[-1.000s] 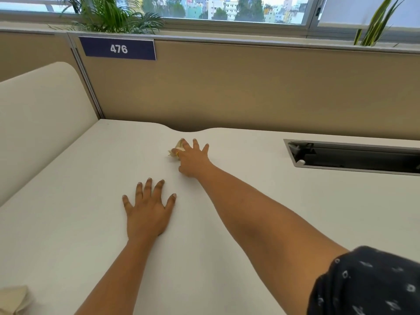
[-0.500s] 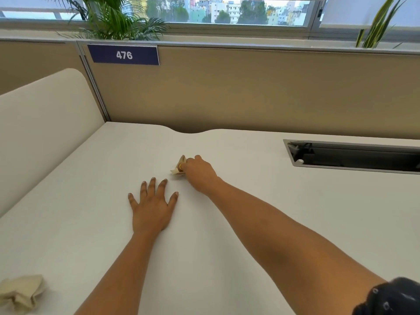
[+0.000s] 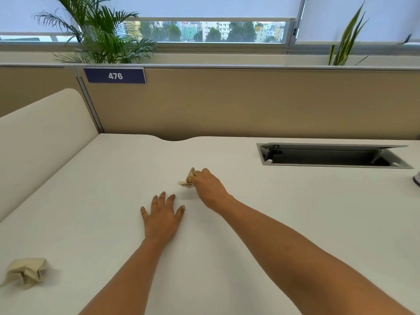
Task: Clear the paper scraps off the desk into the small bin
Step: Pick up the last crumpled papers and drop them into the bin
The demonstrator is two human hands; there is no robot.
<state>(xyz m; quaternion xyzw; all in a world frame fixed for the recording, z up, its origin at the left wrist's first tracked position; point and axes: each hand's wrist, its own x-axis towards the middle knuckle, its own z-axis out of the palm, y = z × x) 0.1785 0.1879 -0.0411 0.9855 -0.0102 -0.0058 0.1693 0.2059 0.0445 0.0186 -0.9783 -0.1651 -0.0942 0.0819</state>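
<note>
My right hand point(image 3: 208, 185) is curled around a small beige paper scrap point(image 3: 186, 180) near the middle of the white desk point(image 3: 272, 212); only the scrap's left tip shows past the fingers. Flat on the desk just in front of it lies my left hand point(image 3: 161, 218), fingers spread, holding nothing. A second, larger crumpled beige paper scrap point(image 3: 26, 271) sits at the desk's near left. No bin is in view.
An open cable tray slot point(image 3: 329, 156) is cut into the desk at the far right. A beige partition point(image 3: 250, 103) with a "476" label point(image 3: 115, 75) closes the back, and a white side panel point(image 3: 38, 137) closes the left. A grey object point(image 3: 417, 178) pokes in at the right edge.
My right hand closed its fingers on the small scrap and pulled it back toward me. The left hand stayed flat. The view tilted up, bringing the crumpled scrap at the near left more into view.
</note>
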